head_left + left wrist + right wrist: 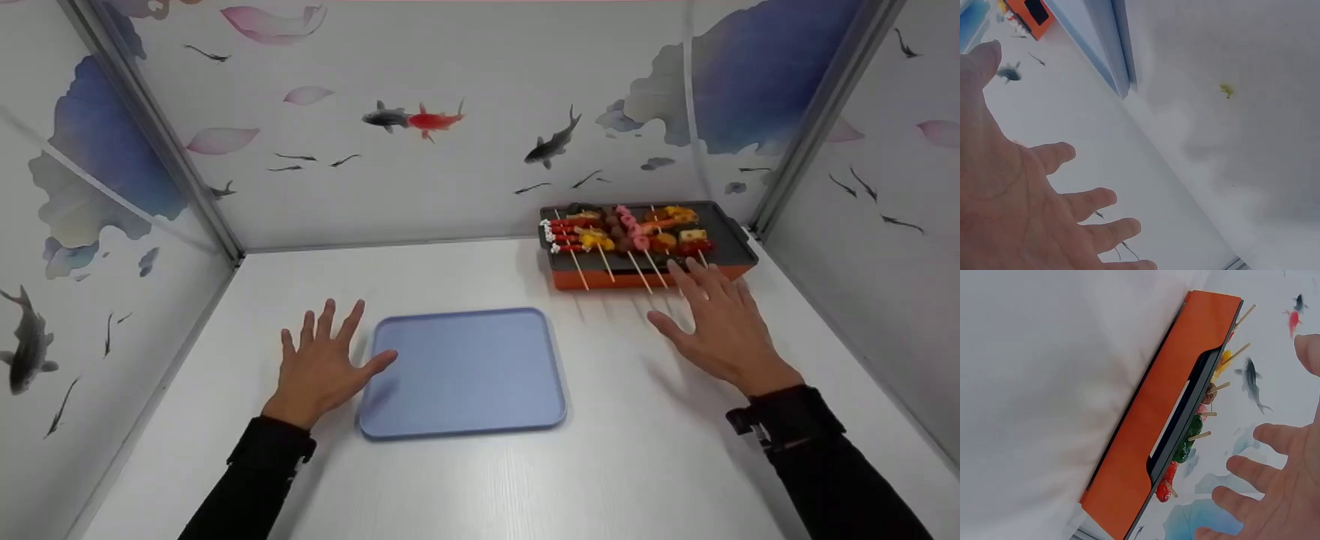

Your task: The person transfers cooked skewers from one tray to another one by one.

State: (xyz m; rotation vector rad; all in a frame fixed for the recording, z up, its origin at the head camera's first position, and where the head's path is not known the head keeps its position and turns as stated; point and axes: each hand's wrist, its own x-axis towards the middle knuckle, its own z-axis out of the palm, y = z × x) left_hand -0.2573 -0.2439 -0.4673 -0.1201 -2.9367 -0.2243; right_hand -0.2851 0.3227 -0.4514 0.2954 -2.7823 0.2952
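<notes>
Fingers spread, my left hand [321,375] hovers at the left edge of a blue rectangular tray [465,375], its thumb over the tray's rim. My right hand [720,330], fingers also spread, is in front of the right end of an orange grill with a black top [634,279]. Several food skewers [637,232] lie on the grill, their wooden sticks pointing toward me. In the right wrist view the right hand [1280,478] holds nothing and is apart from the grill's orange side [1145,410]. The left hand [1033,185] is empty too in the left wrist view.
The white table [480,487] is bounded by a back wall [450,187] and side walls printed with fish, petals and blue washes. Metal posts [825,112] stand at the back corners. The grill sits close to the back right corner.
</notes>
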